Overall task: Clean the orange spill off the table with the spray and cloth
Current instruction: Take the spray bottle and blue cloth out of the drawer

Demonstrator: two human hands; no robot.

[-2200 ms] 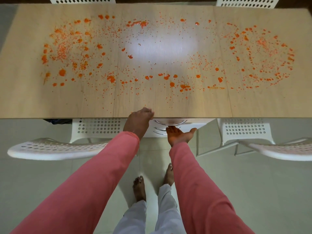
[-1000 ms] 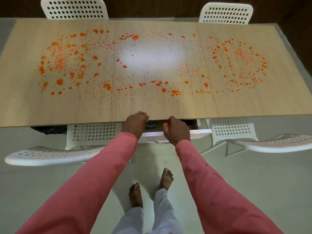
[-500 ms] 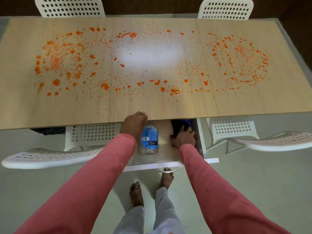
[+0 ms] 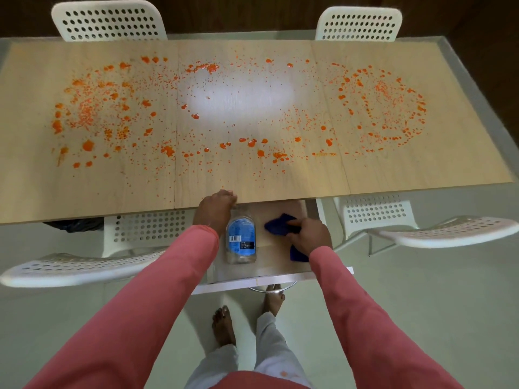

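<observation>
My right hand (image 4: 307, 235) now has its grip closed around the dark blue cloth (image 4: 279, 224), bunching it up inside the open drawer (image 4: 276, 269); half a second ago that hand was only reaching onto the cloth at the drawer's back corner. My left hand (image 4: 216, 209) keeps its place, fingers curled over the near edge of the worktop (image 4: 252, 169) just above the drawer, holding on to that edge. The drawer stands pulled out about as far as it did a moment ago, whereas a second ago it was barely open.

The spray bottle (image 4: 241, 238) lies on its side in the drawer, blue label up, between my two hands and just beside the cloth. Its top end is hidden under the worktop edge.

Beyond the drawer, the orange spill (image 4: 252, 143) is scattered in drops and blotches across nearly the whole worktop, thick at both ends, unwiped. White perforated chairs (image 4: 421, 234) stand on either side of the drawer, and two more at the worktop's far edge. My bare feet (image 4: 223, 325) show on the floor below the drawer.
</observation>
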